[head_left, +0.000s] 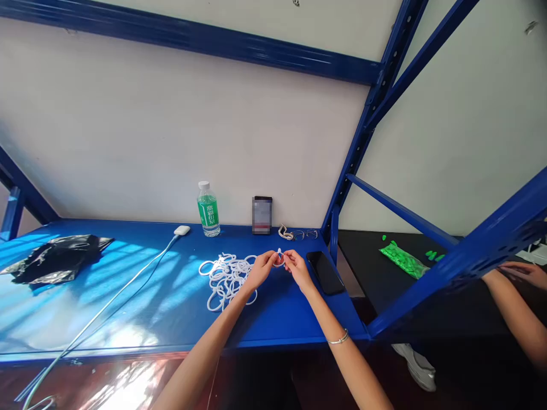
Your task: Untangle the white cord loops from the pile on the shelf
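blue shelf [128,296] | left hand [262,269] + right hand [298,267] pinch 1 white loop [280,257] | forearms converge

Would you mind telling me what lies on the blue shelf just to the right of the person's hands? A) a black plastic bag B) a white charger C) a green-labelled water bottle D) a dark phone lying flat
D: the dark phone lies flat just right of the right hand.
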`<action>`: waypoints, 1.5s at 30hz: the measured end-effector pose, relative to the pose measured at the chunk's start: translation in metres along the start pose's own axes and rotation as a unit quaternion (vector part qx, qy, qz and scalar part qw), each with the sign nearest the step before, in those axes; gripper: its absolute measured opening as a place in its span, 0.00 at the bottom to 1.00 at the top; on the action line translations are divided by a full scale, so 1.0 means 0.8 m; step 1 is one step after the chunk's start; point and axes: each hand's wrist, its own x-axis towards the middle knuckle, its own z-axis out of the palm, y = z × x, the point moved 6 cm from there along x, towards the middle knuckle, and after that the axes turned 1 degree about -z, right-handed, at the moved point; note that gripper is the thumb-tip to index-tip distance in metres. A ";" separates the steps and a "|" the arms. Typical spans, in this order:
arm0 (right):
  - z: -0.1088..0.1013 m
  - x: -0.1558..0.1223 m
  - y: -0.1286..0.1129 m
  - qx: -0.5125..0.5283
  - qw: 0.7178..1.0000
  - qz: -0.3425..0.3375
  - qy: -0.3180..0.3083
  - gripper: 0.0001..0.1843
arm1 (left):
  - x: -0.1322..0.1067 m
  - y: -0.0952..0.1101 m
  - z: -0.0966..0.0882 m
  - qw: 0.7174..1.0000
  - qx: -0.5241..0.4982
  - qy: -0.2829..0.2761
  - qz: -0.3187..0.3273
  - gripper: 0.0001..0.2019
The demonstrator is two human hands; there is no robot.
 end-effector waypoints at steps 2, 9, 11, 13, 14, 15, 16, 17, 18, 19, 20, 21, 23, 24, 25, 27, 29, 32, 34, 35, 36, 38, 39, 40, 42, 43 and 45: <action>0.003 0.000 -0.001 0.027 0.999 0.017 -0.018 0.18 | 0.002 -0.001 0.002 1.000 -0.025 -0.012 -0.009 0.23; 0.013 -0.007 -0.011 0.118 0.987 0.069 -0.087 0.20 | 0.001 -0.005 0.009 0.989 -0.126 -0.053 -0.052 0.21; 0.015 -0.007 -0.011 0.135 0.983 0.077 -0.097 0.21 | 0.000 -0.005 0.010 0.985 -0.146 -0.062 -0.064 0.20; 0.017 -0.006 -0.010 0.149 0.980 0.082 -0.103 0.22 | -0.002 -0.004 0.012 0.982 -0.163 -0.069 -0.073 0.19; 0.018 -0.006 -0.009 0.155 0.979 0.085 -0.106 0.23 | -0.002 -0.003 0.013 0.980 -0.170 -0.072 -0.076 0.19; 0.019 -0.005 -0.007 0.160 0.977 0.089 -0.109 0.24 | -0.002 -0.002 0.014 0.978 -0.176 -0.074 -0.078 0.19; 0.019 -0.005 -0.006 0.164 0.976 0.094 -0.111 0.24 | -0.003 -0.001 0.014 0.977 -0.181 -0.076 -0.080 0.19; 0.020 -0.005 -0.004 0.169 0.974 0.099 -0.113 0.25 | -0.003 0.000 0.015 0.976 -0.184 -0.077 -0.082 0.19; 0.020 -0.005 -0.003 0.173 0.973 0.104 -0.114 0.25 | -0.003 0.001 0.015 0.976 -0.186 -0.078 -0.083 0.19; 0.020 -0.005 -0.001 0.178 0.971 0.109 -0.114 0.27 | -0.003 0.002 0.016 0.975 -0.187 -0.079 -0.084 0.19; 0.020 -0.005 0.000 0.182 0.970 0.113 -0.113 0.28 | -0.004 0.003 0.016 0.975 -0.188 -0.079 -0.085 0.19; 0.020 -0.006 0.001 0.186 0.969 0.117 -0.113 0.29 | -0.004 0.003 0.017 0.975 -0.189 -0.080 -0.086 0.19; 0.020 -0.007 0.002 0.192 0.967 0.121 -0.111 0.30 | -0.004 0.003 0.017 0.975 -0.188 -0.082 -0.089 0.20; 0.020 -0.008 0.003 0.195 0.967 0.122 -0.109 0.31 | -0.005 0.003 0.018 0.975 -0.186 -0.084 -0.091 0.20; 0.021 -0.008 0.003 0.199 0.966 0.124 -0.107 0.31 | -0.005 0.003 0.018 0.975 -0.183 -0.086 -0.093 0.20; 0.021 -0.009 0.005 0.207 0.965 0.125 -0.103 0.32 | -0.006 0.003 0.019 0.975 -0.177 -0.091 -0.097 0.21; 0.021 -0.010 0.006 0.217 0.963 0.126 -0.100 0.32 | -0.007 0.003 0.020 0.975 -0.172 -0.097 -0.099 0.21; 0.022 -0.010 0.007 0.232 0.960 0.125 -0.097 0.31 | -0.007 0.002 0.021 0.975 -0.168 -0.107 -0.097 0.22; 0.023 -0.011 0.007 0.238 0.958 0.125 -0.099 0.31 | -0.007 0.000 0.022 0.975 -0.169 -0.112 -0.095 0.22; 0.023 -0.011 0.007 0.240 0.958 0.125 -0.101 0.30 | -0.007 -0.001 0.022 0.974 -0.170 -0.114 -0.094 0.22; 0.024 -0.012 0.007 0.241 0.957 0.125 -0.102 0.30 | -0.007 -0.001 0.023 0.974 -0.172 -0.116 -0.093 0.22; 0.025 -0.012 0.007 0.242 0.957 0.124 -0.105 0.30 | -0.007 -0.002 0.023 0.973 -0.176 -0.118 -0.092 0.22; 0.025 -0.012 0.006 0.242 0.957 0.124 -0.105 0.30 | -0.007 -0.003 0.023 0.973 -0.177 -0.117 -0.091 0.22; 0.026 -0.013 0.006 0.242 0.956 0.125 -0.106 0.30 | -0.007 -0.002 0.023 0.973 -0.180 -0.116 -0.091 0.22; 0.026 -0.013 0.005 0.241 0.957 0.125 -0.106 0.31 | -0.007 -0.001 0.022 0.972 -0.184 -0.110 -0.090 0.22; 0.026 -0.012 0.004 0.240 0.957 0.124 -0.106 0.31 | -0.007 0.000 0.022 0.972 -0.187 -0.106 -0.090 0.22; 0.025 -0.012 0.002 0.237 0.959 0.120 -0.104 0.30 | -0.006 0.001 0.020 0.973 -0.192 -0.095 -0.091 0.22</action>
